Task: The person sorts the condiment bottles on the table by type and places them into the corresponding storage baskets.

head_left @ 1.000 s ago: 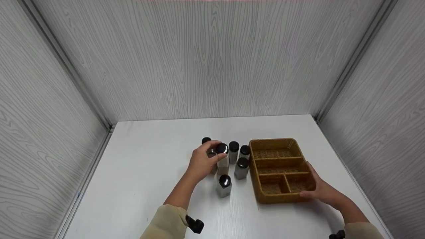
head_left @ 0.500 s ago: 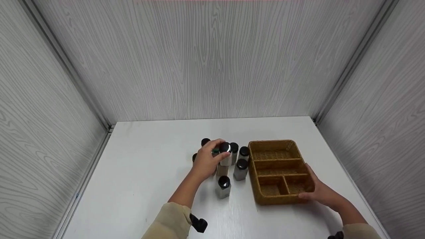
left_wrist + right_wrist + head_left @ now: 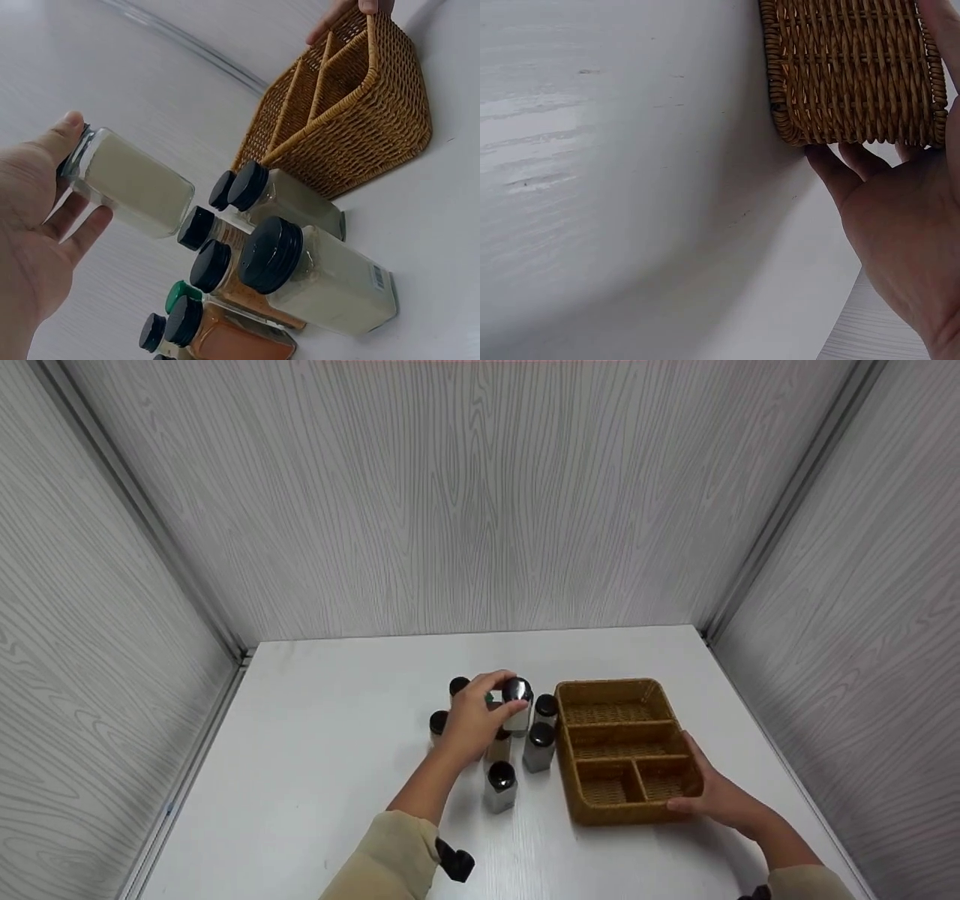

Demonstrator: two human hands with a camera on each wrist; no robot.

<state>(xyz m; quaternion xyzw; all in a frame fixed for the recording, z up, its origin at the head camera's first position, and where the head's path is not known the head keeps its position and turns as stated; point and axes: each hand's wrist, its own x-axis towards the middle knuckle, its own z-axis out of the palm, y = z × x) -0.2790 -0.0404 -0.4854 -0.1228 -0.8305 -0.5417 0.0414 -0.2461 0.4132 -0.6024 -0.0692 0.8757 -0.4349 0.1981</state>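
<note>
My left hand (image 3: 472,724) pinches a square glass spice jar (image 3: 135,184) by its black lid, thumb on one side and fingers on the other. Pale powder fills this jar, which hangs above the other jars in the left wrist view. My right hand (image 3: 724,796) grips the near right corner of a brown wicker basket (image 3: 622,814) with dividers. Its thumb lies at the front rim and its fingers run along the right side, as the right wrist view also shows on the woven wall (image 3: 859,75).
Several more spice jars stand left of the basket, among them a pale one (image 3: 330,285) in front, one with orange powder (image 3: 244,337) and one with a green lid (image 3: 182,291). The white table (image 3: 322,750) is bounded by grey wood-grain panels (image 3: 450,510).
My left hand has lifted the spice jar and carried it a little to the right, uncovering a black-lidded jar on its left. My right hand stays on the basket.
</note>
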